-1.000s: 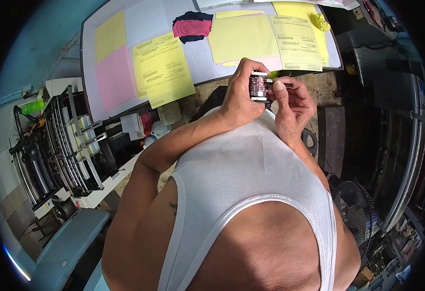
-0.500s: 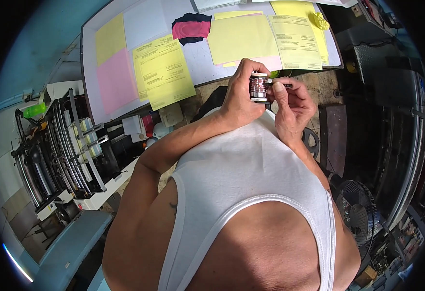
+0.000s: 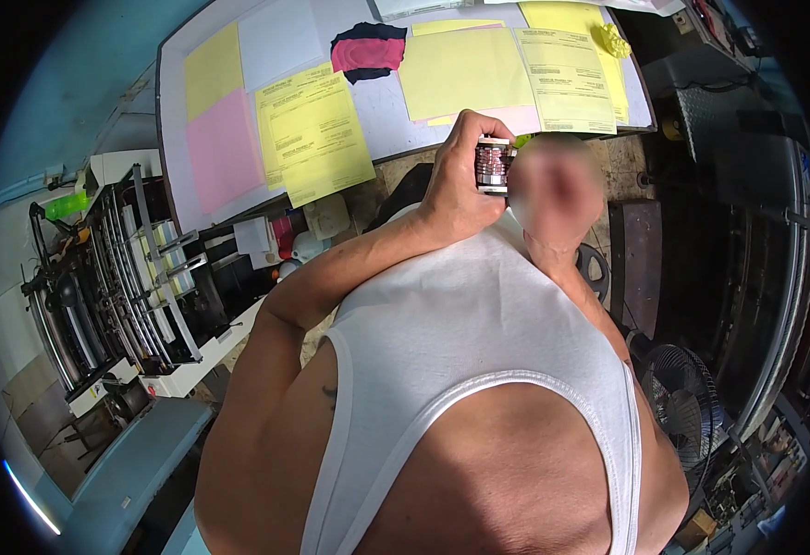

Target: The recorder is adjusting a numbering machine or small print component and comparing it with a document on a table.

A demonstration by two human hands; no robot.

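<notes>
My left hand [image 3: 453, 190] is closed around a small metal device [image 3: 492, 166] with a stack of reddish banded rings between pale end plates, held upright above my white top. Beside its right side is my right hand [image 3: 555, 194], whose fingers are blurred out, so I cannot see what they hold. Beyond both hands, a table [image 3: 172, 111] carries yellow printed sheets [image 3: 314, 134], blank yellow [image 3: 465, 74] and pink paper [image 3: 220, 153], a pink-and-black cloth [image 3: 368, 54] and a crumpled yellow ball [image 3: 613, 42].
A machine with rollers and rails [image 3: 114, 287] stands at the left, above a pale blue panel [image 3: 132, 462]. At the right are dark machinery [image 3: 775, 305] and a wire fan [image 3: 678, 407]. Tiled floor [image 3: 405, 162] shows below the table.
My left hand and the device have barely moved. My right hand, whose thumb and fingers earlier showed at the device's right side, now appears only as a blur.
</notes>
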